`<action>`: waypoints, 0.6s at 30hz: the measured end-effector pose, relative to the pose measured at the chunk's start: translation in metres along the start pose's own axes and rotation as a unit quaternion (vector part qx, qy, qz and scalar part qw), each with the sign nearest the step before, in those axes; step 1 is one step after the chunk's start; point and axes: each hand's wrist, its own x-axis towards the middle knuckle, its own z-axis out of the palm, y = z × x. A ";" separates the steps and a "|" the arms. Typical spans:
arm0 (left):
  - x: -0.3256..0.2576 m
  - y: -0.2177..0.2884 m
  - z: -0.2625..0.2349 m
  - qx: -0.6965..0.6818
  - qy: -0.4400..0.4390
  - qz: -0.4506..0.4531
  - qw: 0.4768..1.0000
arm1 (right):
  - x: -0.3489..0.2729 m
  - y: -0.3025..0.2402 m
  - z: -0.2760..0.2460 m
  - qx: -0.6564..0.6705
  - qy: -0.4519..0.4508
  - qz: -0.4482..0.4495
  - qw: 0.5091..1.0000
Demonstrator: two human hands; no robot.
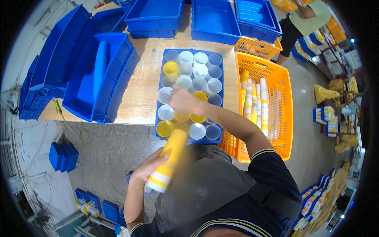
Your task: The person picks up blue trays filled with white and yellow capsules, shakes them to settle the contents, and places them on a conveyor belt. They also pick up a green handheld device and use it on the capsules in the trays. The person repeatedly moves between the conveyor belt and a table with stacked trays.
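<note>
My left hand [152, 165] is wrapped around a long stack of nested yellow and white plastic cups [169, 162], tilted with its upper end at the near edge of a blue tray [222, 69]. In that tray several rows of cups stand with their mouths up, mostly white or clear, a few yellow. My right hand [182, 99] reaches across from the right over the middle of the tray. Its fingers are closed at the rim of a white cup [164, 96] in the left column. The hand covers part of the neighbouring cups.
An orange crate [286, 114] with cup stacks [254, 100] stands right of the tray. Blue bins [215, 23] line the table's far side, and a tilted blue bin [79, 93] holding a blue stack is at the left. Another person [310, 17] stands at the far right.
</note>
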 end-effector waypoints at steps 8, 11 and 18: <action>0.109 0.004 0.088 0.048 -0.010 0.051 0.997 | -0.018 0.039 -0.076 0.178 0.197 0.010 0.964; 0.151 0.012 0.110 -0.038 -0.017 0.037 0.998 | -0.082 0.074 -0.125 0.107 0.296 0.194 0.929; 0.209 0.044 0.141 -0.277 0.105 0.204 0.933 | -0.223 0.063 -0.172 0.699 0.321 0.542 0.338</action>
